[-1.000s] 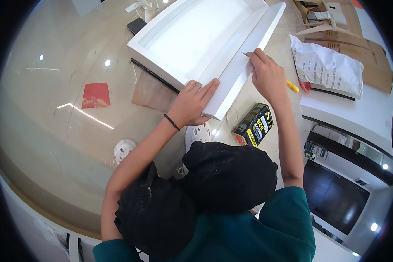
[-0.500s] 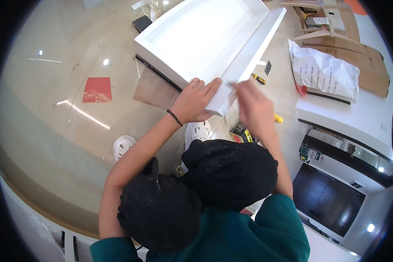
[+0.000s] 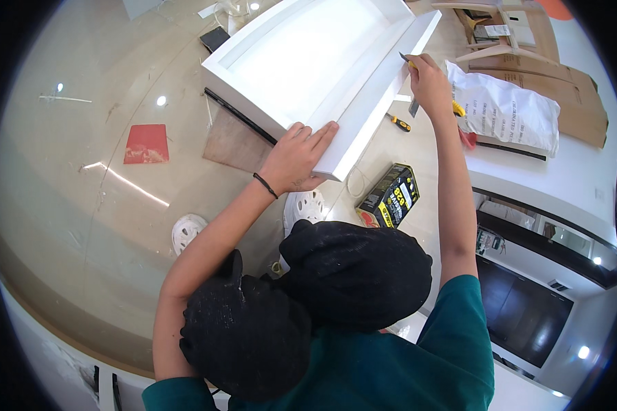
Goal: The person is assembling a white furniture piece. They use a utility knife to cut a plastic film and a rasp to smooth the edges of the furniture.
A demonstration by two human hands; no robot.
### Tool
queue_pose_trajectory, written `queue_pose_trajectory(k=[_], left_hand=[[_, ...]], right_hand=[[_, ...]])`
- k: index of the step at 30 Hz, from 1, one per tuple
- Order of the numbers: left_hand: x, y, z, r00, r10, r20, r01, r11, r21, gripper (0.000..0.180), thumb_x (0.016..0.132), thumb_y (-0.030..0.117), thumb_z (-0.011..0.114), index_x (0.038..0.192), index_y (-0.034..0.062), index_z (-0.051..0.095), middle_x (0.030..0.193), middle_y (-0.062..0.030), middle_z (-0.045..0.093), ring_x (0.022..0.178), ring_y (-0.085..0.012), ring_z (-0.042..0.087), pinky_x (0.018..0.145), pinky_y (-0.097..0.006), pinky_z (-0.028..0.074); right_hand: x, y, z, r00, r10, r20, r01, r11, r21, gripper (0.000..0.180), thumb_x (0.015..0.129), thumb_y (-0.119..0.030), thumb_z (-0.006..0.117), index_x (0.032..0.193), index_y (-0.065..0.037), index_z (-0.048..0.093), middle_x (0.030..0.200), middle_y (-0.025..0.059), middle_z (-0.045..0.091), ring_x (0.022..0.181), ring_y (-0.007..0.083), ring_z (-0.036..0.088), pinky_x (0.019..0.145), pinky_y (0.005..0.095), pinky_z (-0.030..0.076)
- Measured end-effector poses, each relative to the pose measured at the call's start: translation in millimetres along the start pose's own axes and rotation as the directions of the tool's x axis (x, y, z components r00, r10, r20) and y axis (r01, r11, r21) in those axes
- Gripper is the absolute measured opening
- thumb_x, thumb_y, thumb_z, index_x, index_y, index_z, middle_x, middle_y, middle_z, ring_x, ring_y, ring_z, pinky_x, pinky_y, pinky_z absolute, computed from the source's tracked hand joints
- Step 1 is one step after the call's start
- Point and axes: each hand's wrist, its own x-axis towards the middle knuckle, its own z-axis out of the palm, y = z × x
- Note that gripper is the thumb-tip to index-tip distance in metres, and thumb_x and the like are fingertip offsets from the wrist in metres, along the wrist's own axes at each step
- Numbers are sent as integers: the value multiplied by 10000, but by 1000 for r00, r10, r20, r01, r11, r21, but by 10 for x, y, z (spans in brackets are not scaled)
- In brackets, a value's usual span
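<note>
A white drawer [image 3: 250,81] stands in front of me, with a black slide rail [image 3: 238,115] along its near-left side. My left hand [image 3: 297,157] grips the near end of the drawer's front panel [image 3: 363,109], its fingers over the top edge and its thumb by the end. Closed around a yellow utility knife [image 3: 458,108], my right hand [image 3: 430,85] is over the panel's right edge, farther along. The dark blade points up and left over the panel's face; whether it touches cannot be told.
A black-and-yellow tin [image 3: 389,195] and a screwdriver [image 3: 400,123] lie on the floor to the right. Beyond are a white sack [image 3: 504,109], cardboard [image 3: 583,103] and a wooden chair [image 3: 507,51]. A red square sheet [image 3: 147,144] lies left, and white shoes [image 3: 187,233] are below.
My right hand has moved away from the panel's near end to farther up its right edge, uncovering the tin. My left hand keeps its hold on the near end.
</note>
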Motion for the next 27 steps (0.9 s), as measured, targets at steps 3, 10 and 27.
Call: queue_pose_trajectory(k=[3,10,27], left_hand=[[-9,-7,5,1000,8,-18,-8,1000,0,1080,640,318,743,1557,-78,333,1503,-168,530,1001,-295,557,1064,-383,403],[2,1,13,1000,1,-19,-1,1000,5,1093,623,346,749,1555,-66,352,1504,-162,534,985,-291,569,1053,-387,413],[-14,-12,11,1000,13,-28,-13,1000,14,1044,690,403,782,1529,-66,376,1481,-160,546,1021,-286,575,1056,-403,408]], right_hand=[[96,-7,-10,999,-15,42,18,998,-68,245,939,-75,590,1141,-117,721,1100,42,696,903,334,713,751,443,582],[78,-51,-85,990,-66,127,86,985,-152,271,921,-67,581,1151,-118,716,1115,17,687,926,313,717,767,444,585],[-793,-1192,-621,964,-195,182,202,979,-15,325,824,-5,608,1119,-97,710,1094,23,675,875,256,713,718,396,596]])
